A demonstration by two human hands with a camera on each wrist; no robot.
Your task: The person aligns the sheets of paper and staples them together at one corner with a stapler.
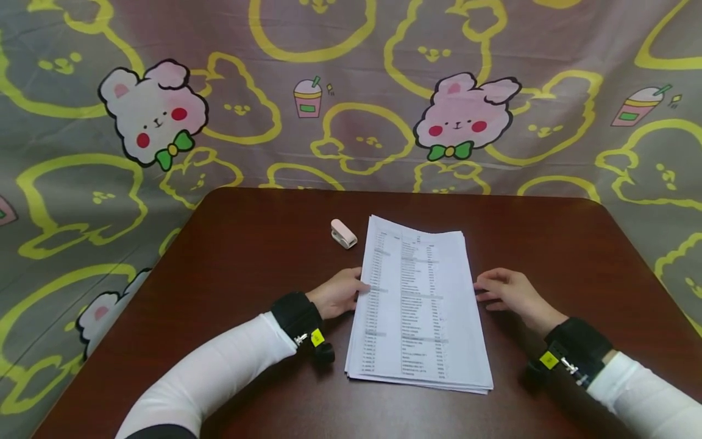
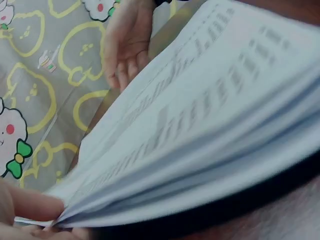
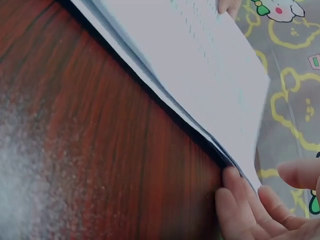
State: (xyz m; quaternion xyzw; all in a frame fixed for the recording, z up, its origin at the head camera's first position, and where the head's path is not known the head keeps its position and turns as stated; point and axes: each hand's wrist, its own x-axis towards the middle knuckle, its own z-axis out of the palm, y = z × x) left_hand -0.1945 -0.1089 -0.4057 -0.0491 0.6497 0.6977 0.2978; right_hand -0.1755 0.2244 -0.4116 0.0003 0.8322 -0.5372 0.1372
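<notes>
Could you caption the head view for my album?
Left-hand grip on a stack of printed sheets, right-hand grip at its opposite edge, pale pink stapler nearby on brown table.

No word or number can be read. The stack of paper (image 1: 421,308) between the left hand (image 1: 341,292) and the right hand (image 1: 512,295) shows columns of print, too small or blurred to make out. The yellow tags (image 1: 548,360) beside both wrists bear dark marks, likewise too small to read.
</notes>
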